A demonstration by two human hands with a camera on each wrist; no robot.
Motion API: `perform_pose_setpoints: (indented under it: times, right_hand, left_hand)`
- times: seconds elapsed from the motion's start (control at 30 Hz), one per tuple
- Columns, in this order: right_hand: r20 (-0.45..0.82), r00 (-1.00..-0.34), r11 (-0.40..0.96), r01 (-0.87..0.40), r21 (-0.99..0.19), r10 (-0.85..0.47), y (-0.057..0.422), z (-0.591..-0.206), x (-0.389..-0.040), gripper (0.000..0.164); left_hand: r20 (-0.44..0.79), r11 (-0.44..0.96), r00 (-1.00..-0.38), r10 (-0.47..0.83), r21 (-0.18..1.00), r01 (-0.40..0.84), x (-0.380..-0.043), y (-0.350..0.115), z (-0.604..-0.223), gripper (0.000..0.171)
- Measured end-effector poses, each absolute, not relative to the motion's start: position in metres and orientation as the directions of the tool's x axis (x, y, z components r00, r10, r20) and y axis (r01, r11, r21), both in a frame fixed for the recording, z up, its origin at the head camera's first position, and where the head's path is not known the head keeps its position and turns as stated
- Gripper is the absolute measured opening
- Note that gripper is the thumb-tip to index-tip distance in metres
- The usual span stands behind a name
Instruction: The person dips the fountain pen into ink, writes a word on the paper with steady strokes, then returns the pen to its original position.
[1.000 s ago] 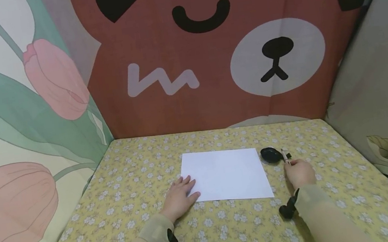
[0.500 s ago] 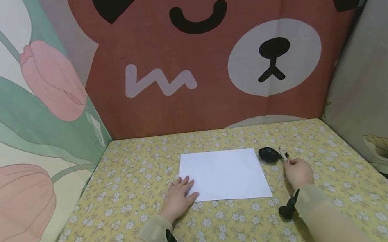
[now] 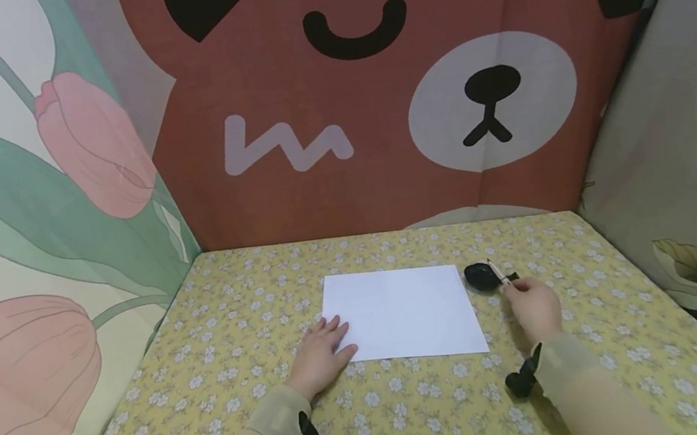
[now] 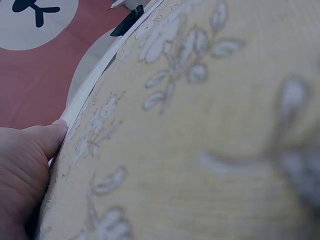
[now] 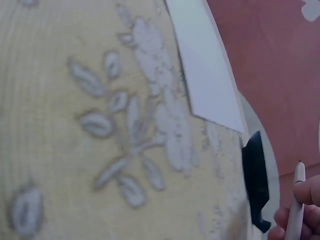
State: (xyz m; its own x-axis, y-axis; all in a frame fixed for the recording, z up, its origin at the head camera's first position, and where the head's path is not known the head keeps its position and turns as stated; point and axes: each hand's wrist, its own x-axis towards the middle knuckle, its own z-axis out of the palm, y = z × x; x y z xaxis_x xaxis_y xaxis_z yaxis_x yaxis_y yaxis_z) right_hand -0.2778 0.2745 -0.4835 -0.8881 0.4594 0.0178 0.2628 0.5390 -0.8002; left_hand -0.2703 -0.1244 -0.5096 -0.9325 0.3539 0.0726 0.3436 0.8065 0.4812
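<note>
Looking out from the head camera, I have the left hand (image 3: pixel 318 359) spread at the left edge of a blank white sheet of paper (image 3: pixel 405 313), its fingers fanned and holding nothing between them; the thumb (image 4: pixel 47 137) reaches the sheet near its closest left corner, and the left wrist view shows it at the sheet's edge; the paper itself lies flat on the table, between my two hands.

Off to the right of the paper, I have the right hand (image 3: pixel 535 310) pinching a slim whitish pen (image 3: pixel 496 269) between thumb and fingers; its dark tip points up and away from me, leaning a little to the left; a black rounded object (image 3: pixel 481 277) with a narrow neck sits just beside the sheet's right edge, and in the head view the pen crosses in front of that neck; whether the two touch, I cannot tell.

Under everything runs a yellow floral cloth (image 3: pixel 377 421); behind it hangs a reddish-brown backdrop (image 3: pixel 294 210) with a cartoon bear's face, with a tulip-printed curtain (image 3: pixel 97 145) on the left and a greyish leaf-printed one (image 3: pixel 696 265) on the right; both arms wear pale sleeves (image 3: pixel 283 420).
</note>
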Motion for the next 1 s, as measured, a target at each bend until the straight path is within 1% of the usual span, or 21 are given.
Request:
perform_pose_setpoints:
  times: [0.2, 0.3, 0.47, 1.0]
  right_hand:
    - [0.039, -0.914, 0.598, 0.232, -0.767, 0.404, 0.268, -0.469, -0.276, 0.041]
    - [0.059, -0.922, 0.613, 0.205, -0.763, 0.382, 0.266, -0.464, -0.276, 0.040]
    - [0.071, -0.925, 0.615, 0.188, -0.765, 0.372, 0.264, -0.460, -0.276, 0.038]
    - [0.060, -0.931, 0.623, 0.191, -0.759, 0.359, 0.261, -0.461, -0.278, 0.036]
  left_hand:
    - [0.072, 0.809, -0.932, 0.354, 0.477, 0.344, -0.270, -0.125, -0.510, 0.059]
    - [0.074, 0.810, -0.933, 0.353, 0.475, 0.345, -0.270, -0.125, -0.510, 0.059]
    - [0.074, 0.811, -0.932, 0.354, 0.471, 0.346, -0.270, -0.124, -0.510, 0.058]
    - [0.078, 0.812, -0.930, 0.359, 0.466, 0.353, -0.270, -0.125, -0.509, 0.058]
